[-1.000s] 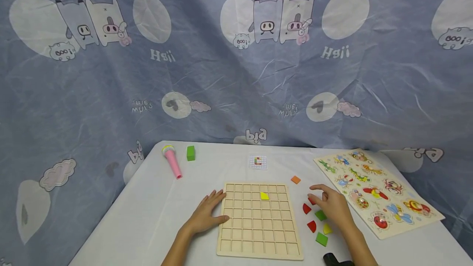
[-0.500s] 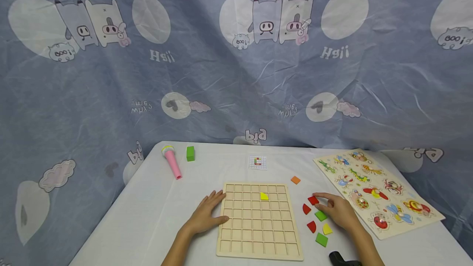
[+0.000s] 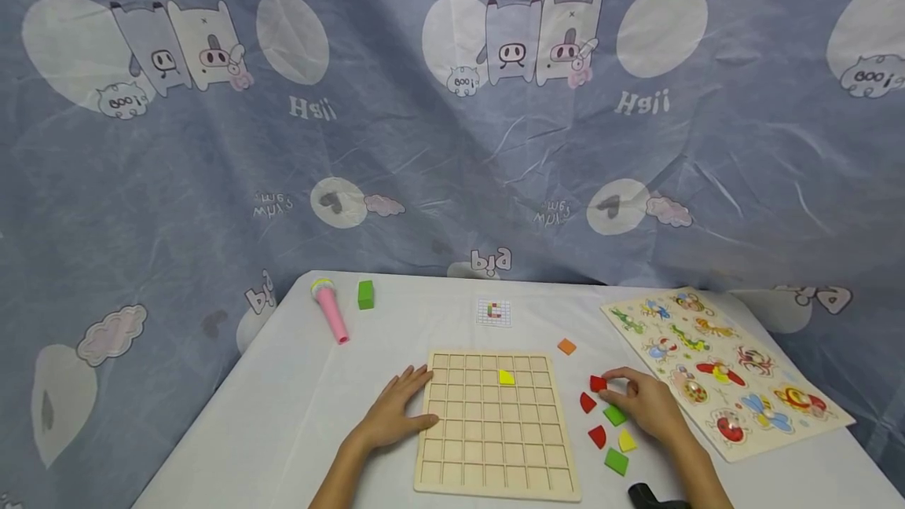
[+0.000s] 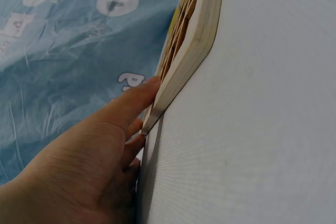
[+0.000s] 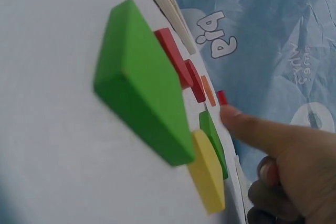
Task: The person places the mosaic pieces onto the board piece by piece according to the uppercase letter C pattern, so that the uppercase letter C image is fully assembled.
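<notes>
My left hand point(image 3: 392, 412) lies at the left edge of a wooden grid board point(image 3: 495, 462), fingers spread and thumb on the rim. In the left wrist view the thumb touches the board's side point(image 4: 184, 72). One yellow quarter-round piece point(image 3: 506, 377) sits in a cell near the board's top. Right of the board, my right hand point(image 3: 646, 405) pinches a red piece point(image 3: 598, 383) between thumb and index finger. The right wrist view shows that red piece point(image 5: 222, 98) at the thumb tip. Near it lie two red quarter-round pieces point(image 3: 588, 403), two green squares point(image 3: 617, 461) and a yellow piece point(image 3: 627, 441).
An orange square point(image 3: 567, 346) lies beyond the red pieces. Behind the board is a small pattern card point(image 3: 493, 312). A pink toy microphone point(image 3: 331, 313) and a green block point(image 3: 365, 294) are at the back left. An insect puzzle board point(image 3: 721, 383) occupies the right side.
My right hand has come down over the red piece, its thumb and index finger closing on it, and the piece has turned slightly. The left hand stays put.
</notes>
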`<state>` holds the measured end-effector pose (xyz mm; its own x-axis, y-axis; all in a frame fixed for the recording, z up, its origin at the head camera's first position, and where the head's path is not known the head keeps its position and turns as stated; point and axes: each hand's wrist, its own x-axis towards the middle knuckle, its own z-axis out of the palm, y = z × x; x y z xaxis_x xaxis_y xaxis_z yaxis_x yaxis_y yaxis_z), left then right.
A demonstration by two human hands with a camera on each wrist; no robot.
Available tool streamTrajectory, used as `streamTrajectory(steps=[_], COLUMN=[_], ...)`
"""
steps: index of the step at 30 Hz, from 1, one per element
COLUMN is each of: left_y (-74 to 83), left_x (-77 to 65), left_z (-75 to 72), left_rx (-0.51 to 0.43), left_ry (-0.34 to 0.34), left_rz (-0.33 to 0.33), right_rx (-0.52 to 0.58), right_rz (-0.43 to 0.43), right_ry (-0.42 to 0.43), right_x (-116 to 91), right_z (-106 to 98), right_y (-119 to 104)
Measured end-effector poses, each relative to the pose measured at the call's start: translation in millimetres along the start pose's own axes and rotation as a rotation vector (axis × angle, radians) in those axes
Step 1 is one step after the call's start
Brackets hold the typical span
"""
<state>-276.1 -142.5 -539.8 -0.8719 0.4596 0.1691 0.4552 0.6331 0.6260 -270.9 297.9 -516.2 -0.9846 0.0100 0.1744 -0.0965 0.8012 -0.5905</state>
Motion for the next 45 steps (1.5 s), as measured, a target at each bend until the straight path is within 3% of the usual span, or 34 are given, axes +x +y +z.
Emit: streamTrajectory(steps=[5,12,22,27,34,45], left_y=[-0.4,-1.6,-3.4,-3.4,-1.7,-1.1], left_x=[-1.1,-0.5,-0.1,0.0,-1.5,-0.9], left_z=[-0.7,-0.7,0.1,-0.5,-1.5,-2.2], left_rx=[-0.004,-0.017,-0.001,0.001,0.012,-0.001], left_ry=[0.000,0.005,0.004,0.002,-0.010,-0.005], left_rz=[-0.002,0.013,0.029,0.024,0.016,0.011], right_rx=[0.043,0.108,0.141,0.178,0.128,0.059], right_rz=[-0.050,-0.139,-0.214,-0.197,-0.154,-0.139], right_ry=[0.057,0.086,0.086,0.044,-0.024,-0.038], right_x=[0.7,6.0,16.3,19.3,18.8,17.7], right_z=[-1.2,3.8,40.2,63.6,90.1,104.1], right_y=[-21.5,-76.6,-132.5,-143.2,-137.6,-134.6])
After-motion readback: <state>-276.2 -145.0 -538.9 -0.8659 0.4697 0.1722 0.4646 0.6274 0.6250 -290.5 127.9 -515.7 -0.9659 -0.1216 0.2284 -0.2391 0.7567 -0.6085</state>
